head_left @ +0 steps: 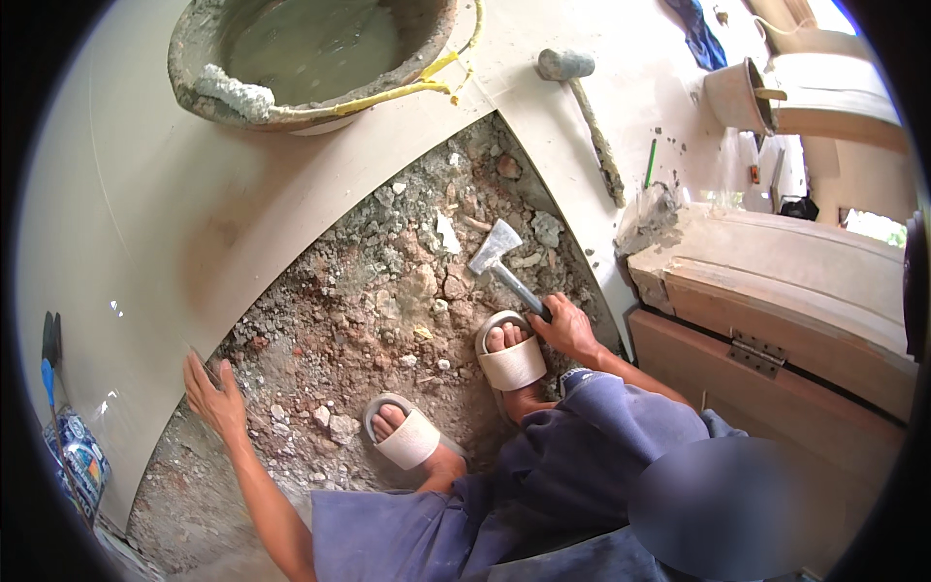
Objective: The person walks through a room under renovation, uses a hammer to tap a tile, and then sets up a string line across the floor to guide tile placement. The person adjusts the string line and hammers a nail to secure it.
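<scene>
My right hand (570, 330) is closed round the dark grip of a small hatchet (517, 283). Its grey head lies low over broken rubble (388, 291), pointing away from me; whether it touches the stones I cannot tell. On the left, my left hand (217, 398) has its fingers stretched out at the edge of the pale floor tile (165, 242), holding nothing. Both my feet, in sandals (512, 366), stand in the rubble between my hands.
A large basin (184, 73) of cloudy water stands at the top, with yellow strapping (388, 95) on its rim. A mallet (593, 136) lies to its right, near a bucket (732, 97) on its side. A hinged wooden door (776, 369) borders the right. A plastic bag (80, 456) sits far left.
</scene>
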Tool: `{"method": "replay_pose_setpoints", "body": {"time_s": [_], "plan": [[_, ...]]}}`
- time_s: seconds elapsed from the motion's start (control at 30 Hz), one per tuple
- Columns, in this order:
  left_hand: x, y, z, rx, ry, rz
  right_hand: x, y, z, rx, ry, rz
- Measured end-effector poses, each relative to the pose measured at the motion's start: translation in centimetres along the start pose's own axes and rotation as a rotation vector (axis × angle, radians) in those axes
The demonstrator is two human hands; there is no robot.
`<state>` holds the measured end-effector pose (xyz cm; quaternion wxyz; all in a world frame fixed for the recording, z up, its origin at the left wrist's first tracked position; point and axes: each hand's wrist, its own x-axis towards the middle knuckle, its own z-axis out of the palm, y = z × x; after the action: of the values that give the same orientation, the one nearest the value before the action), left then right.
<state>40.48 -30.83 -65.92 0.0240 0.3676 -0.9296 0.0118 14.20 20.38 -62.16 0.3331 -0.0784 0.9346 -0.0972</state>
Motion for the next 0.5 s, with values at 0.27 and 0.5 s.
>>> {"method": "replay_pose_setpoints", "body": {"time_s": [0.27, 0.5], "plan": [[-0.2, -0.3, 0.2, -0.038, 0.003, 0.000, 1.5, -2.8, -3.7, -0.143, 0.067, -0.186], [-0.2, -0.7, 0.6, -0.053, 0.017, -0.001, 14.4, -8.0, -12.5, -0.436, 0.493, -0.621]]}}
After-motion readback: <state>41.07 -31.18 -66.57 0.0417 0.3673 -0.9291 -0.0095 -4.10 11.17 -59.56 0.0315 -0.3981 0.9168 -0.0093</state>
